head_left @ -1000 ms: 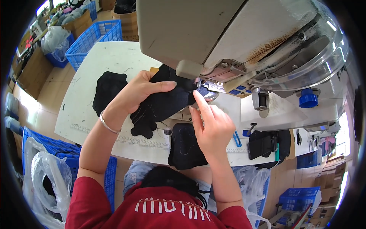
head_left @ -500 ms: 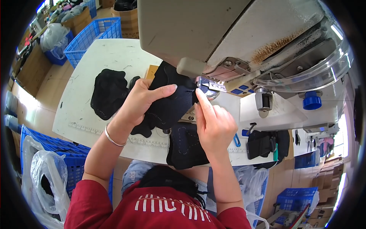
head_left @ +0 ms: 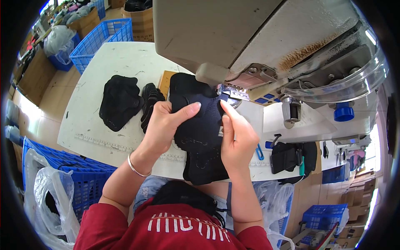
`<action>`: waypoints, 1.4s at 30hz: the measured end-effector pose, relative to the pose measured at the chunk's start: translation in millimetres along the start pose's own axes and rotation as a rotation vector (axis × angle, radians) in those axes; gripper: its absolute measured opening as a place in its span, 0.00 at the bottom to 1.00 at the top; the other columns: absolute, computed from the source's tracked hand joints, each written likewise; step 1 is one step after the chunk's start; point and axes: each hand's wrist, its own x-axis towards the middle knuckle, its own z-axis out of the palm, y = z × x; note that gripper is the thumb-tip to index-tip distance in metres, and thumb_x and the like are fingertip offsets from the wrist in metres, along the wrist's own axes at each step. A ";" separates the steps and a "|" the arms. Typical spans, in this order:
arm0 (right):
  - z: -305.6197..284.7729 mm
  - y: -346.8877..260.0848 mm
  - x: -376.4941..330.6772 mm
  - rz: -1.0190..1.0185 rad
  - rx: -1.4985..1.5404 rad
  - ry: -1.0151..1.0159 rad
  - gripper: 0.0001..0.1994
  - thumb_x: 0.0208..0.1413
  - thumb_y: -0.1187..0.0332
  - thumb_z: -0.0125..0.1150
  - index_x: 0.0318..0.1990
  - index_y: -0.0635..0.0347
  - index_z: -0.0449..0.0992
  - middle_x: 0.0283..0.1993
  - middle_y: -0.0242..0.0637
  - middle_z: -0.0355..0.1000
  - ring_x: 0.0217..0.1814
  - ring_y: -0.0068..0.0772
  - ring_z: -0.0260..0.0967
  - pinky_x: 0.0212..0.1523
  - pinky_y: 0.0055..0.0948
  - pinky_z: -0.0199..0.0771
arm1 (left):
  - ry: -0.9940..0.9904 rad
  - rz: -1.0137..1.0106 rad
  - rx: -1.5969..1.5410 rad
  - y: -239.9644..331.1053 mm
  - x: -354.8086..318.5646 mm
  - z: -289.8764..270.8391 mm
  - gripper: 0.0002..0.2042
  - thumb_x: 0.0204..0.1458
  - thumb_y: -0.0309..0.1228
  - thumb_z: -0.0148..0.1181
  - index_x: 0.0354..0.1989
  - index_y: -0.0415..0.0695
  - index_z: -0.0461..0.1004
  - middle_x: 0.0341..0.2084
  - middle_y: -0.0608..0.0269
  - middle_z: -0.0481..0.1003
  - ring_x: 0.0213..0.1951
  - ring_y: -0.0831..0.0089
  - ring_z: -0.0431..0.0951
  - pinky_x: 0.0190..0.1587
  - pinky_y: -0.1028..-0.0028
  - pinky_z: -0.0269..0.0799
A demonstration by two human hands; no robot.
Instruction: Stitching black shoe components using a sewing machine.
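Note:
Both my hands hold a dark navy-black fabric piece (head_left: 196, 129) under the head of a sewing machine (head_left: 208, 37). My left hand (head_left: 162, 125) grips its left side, thumb lying on top and the other fingers underneath. At its right edge my right hand (head_left: 239, 141) pinches the cloth between thumb and index finger, close to the metal presser area. Another dark fabric piece (head_left: 204, 166), with pale stitch marks, lies partly under the held one at the table's front edge. Left of my left hand are a bundle of black pieces (head_left: 151, 102) and a black fabric stack (head_left: 118, 102).
The white table (head_left: 91, 121) has a printed ruler strip along its front. A blue thread snipper (head_left: 259, 152) and a black phone-like item (head_left: 283, 160) lie at right. Blue crates (head_left: 102, 37) stand around the table, some with plastic bags (head_left: 54, 196).
My left hand has moved right and slightly down. The fabric piece has turned and shifted right, uncovering the black bundle beside it. My right hand has moved slightly right, still pinching the edge.

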 end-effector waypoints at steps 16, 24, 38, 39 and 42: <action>-21.7 -21.6 1.1 0.553 0.443 -0.232 0.17 0.55 0.74 0.54 0.53 0.63 0.73 0.28 0.31 0.73 0.28 0.14 0.63 0.34 0.18 0.66 | -0.050 0.017 -0.049 -11.1 -8.4 7.5 0.09 0.52 0.27 0.62 0.38 0.36 0.76 0.31 0.62 0.79 0.31 0.80 0.78 0.32 0.82 0.76; -24.2 -9.2 10.6 0.390 0.371 -0.185 0.14 0.55 0.74 0.51 0.48 0.64 0.76 0.43 0.45 0.77 0.39 0.27 0.73 0.42 0.24 0.69 | -0.060 -0.002 -0.001 -17.1 -16.1 15.9 0.09 0.52 0.30 0.61 0.38 0.37 0.76 0.29 0.63 0.78 0.28 0.79 0.79 0.22 0.80 0.75; -14.4 33.3 9.6 0.638 0.604 0.075 0.11 0.62 0.67 0.50 0.35 0.66 0.76 0.37 0.32 0.72 0.37 0.18 0.66 0.42 0.20 0.66 | 0.070 0.159 0.088 -38.6 -19.5 43.3 0.07 0.54 0.27 0.58 0.37 0.36 0.74 0.24 0.61 0.77 0.19 0.76 0.76 0.16 0.80 0.71; -16.8 34.6 9.2 0.637 0.603 0.077 0.11 0.62 0.67 0.50 0.35 0.66 0.76 0.37 0.32 0.72 0.37 0.18 0.66 0.42 0.20 0.66 | 0.063 0.136 0.079 -37.9 -20.0 43.1 0.07 0.54 0.27 0.58 0.37 0.36 0.74 0.26 0.61 0.77 0.20 0.76 0.77 0.17 0.80 0.72; -30.8 33.5 5.3 0.528 0.345 0.173 0.11 0.62 0.67 0.49 0.36 0.66 0.75 0.36 0.34 0.73 0.38 0.21 0.67 0.42 0.23 0.69 | 0.089 0.138 0.033 -36.6 -20.1 45.8 0.08 0.54 0.28 0.59 0.37 0.36 0.75 0.27 0.63 0.77 0.24 0.79 0.77 0.21 0.80 0.73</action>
